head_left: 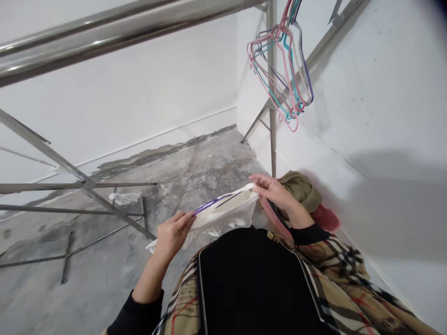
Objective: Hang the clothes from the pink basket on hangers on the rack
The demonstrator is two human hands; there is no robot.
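In front of me, my left hand (172,235) and my right hand (274,190) hold a white, semi-translucent garment or plastic sheet (223,218) between them. A purple hanger (209,205) runs along its upper edge and partly inside it. My left fingers close on the hanger's end and the white material. My right fingers pinch the far corner at the top edge. The material's lower edge hangs crumpled below my left wrist.
Several pink, teal and purple hangers (281,70) dangle from a stainless steel drying rack (104,42), whose legs (115,214) stand on a stained concrete floor (195,172). White plastic (123,198) lies there. An olive cloth (300,190) and pink item (324,218) sit by the wall.
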